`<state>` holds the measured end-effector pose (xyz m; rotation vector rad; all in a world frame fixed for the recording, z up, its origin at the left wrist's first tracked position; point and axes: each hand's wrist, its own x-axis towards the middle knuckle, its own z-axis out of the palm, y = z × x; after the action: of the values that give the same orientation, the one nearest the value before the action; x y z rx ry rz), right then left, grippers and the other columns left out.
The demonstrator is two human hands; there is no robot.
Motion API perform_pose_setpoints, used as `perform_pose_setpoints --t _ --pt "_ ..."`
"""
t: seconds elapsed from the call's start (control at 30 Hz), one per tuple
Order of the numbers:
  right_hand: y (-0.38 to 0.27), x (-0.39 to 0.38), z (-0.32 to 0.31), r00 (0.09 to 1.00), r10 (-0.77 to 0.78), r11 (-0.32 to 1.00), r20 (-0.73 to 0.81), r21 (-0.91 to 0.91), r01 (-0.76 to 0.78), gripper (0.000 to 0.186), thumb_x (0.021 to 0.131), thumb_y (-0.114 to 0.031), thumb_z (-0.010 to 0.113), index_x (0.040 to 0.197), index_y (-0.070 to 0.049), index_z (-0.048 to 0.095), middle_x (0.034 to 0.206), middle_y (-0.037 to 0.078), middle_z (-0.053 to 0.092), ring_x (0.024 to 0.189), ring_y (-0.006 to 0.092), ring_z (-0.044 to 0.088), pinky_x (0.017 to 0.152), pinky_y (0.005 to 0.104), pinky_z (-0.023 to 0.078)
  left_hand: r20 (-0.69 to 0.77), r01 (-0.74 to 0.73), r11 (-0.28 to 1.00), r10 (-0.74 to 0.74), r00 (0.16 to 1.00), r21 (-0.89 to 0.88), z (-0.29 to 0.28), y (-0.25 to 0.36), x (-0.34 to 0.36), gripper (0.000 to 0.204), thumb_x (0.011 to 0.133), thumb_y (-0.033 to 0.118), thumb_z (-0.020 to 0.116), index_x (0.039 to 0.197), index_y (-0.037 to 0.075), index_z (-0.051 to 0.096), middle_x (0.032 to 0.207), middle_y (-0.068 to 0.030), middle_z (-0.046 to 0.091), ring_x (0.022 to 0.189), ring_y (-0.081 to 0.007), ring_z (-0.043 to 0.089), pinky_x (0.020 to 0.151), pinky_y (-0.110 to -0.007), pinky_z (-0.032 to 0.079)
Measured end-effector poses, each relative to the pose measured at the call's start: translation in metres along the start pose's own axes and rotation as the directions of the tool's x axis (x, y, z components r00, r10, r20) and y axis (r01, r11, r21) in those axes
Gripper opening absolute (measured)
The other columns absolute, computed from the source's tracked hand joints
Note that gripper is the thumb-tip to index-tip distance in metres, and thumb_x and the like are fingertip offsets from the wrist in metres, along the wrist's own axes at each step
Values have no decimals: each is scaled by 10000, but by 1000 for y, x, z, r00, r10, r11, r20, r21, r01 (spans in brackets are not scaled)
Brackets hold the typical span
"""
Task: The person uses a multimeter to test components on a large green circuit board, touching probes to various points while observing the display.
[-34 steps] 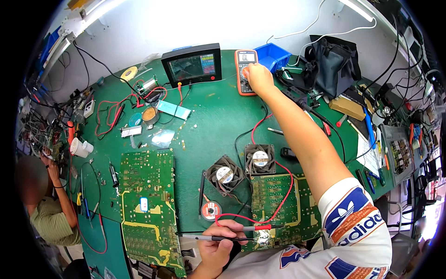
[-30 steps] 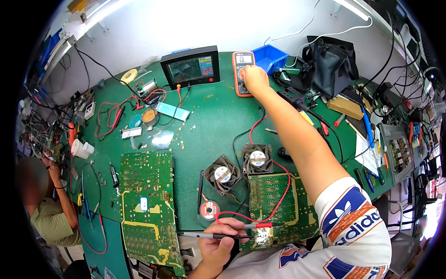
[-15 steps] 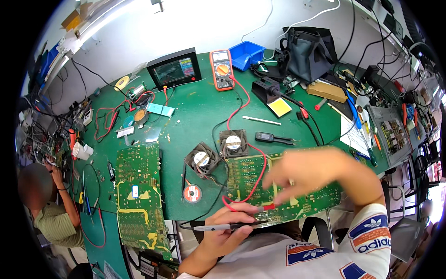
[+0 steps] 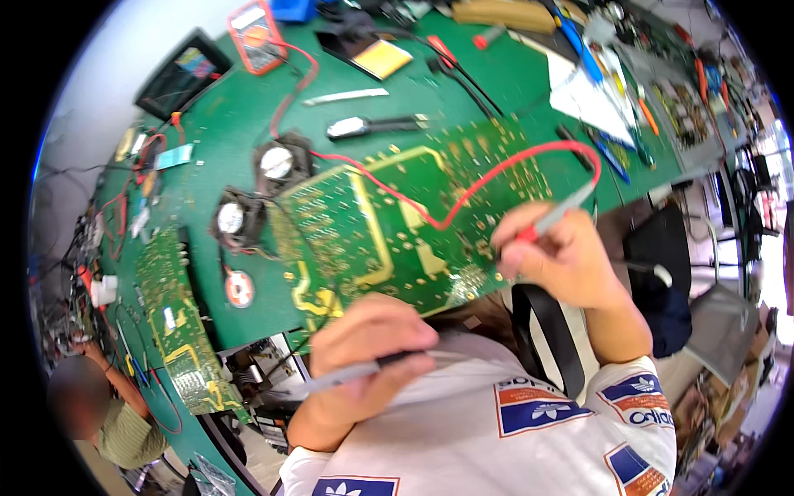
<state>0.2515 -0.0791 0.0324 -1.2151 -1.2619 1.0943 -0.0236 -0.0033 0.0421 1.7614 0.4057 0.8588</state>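
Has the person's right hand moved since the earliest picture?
Yes: the right hand, on the orange multimeter then, has moved away toward the person, and holds the red-collared probe by the right-hand circuit board.

Centre-right, a red-and-grey probe (image 4: pixel 566 207) is being held in the right grip (image 4: pixel 564 258); lower centre, a black-and-grey probe (image 4: pixel 341 378) in the left grip (image 4: pixel 374 337)!

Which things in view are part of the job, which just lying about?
In use, it seems:
grey-black probe, in left hand
grey-red probe, in right hand
near circuit board
red lead
orange multimeter

Likely just lying about:
two fans
red spool
yellow pad
white paper
far-left circuit board
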Motion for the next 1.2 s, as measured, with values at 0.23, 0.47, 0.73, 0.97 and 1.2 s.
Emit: perform_pose_setpoints --t 0.23,0.47,0.73,0.97,1.2 --pt "38 -28 17 920 -29 998 -391 39 48 120 978 -51 702 1051 41 676 961 94 698 863 154 728 739 264 570 -148 133 980 -111 983 145 25 -40 10 237 767 -39 814 989 -33 732 933 -148 763 845 -283 711 783 -360 527" --pt "65 -32 18 908 -283 953 -309 -197 230 137 833 -18 805 921 13 705 811 116 723 669 239 677 649 348 515 -57 145 962 -135 989 233 26 -49 13 260 731 -8 834 970 1 732 889 -133 773 812 -274 739 752 -360 496" --pt "65 -29 11 941 -317 920 -122 -282 274 210 978 -227 734 1026 -46 638 781 106 746 711 238 739 636 366 461 -34 107 955 -101 994 277 25 -52 11 270 858 217 820 982 12 698 800 -147 745 711 -286 706 721 -379 468" --pt "58 -29 5 976 -209 947 -54 -261 189 317 725 -76 904 996 -82 739 883 53 761 814 221 751 777 348 502 35 86 964 -98 995 252 19 -52 15 284 751 80 844 996 12 716 878 -141 767 780 -282 731 685 -377 457" --pt "57 -29 9 974 -217 941 -72 -280 189 353 719 -62 910 1024 -87 734 892 58 765 818 221 752 764 348 494 -10 61 958 -61 998 281 23 -56 12 256 856 214 827 962 21 695 798 -138 752 698 -287 714 683 -376 455"
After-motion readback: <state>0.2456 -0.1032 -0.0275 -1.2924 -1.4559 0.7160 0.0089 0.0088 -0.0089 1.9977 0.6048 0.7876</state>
